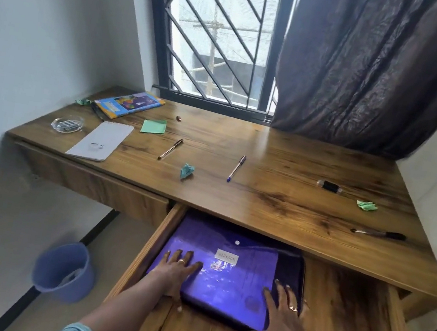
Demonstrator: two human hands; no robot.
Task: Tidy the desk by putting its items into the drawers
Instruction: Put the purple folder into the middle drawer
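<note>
The left hand (178, 271) and right hand (281, 317), fingers spread wide and flat, press the purple folder (223, 284) under them, probably to seat it level in the open drawer (345, 316) around them.

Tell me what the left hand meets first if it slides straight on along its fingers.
Left hand lies flat on the purple folder, fingers aimed deeper into the drawer. Only bare folder lies ahead, then shadow under the desk top; the label sits right of that line. Beyond is hidden.
</note>
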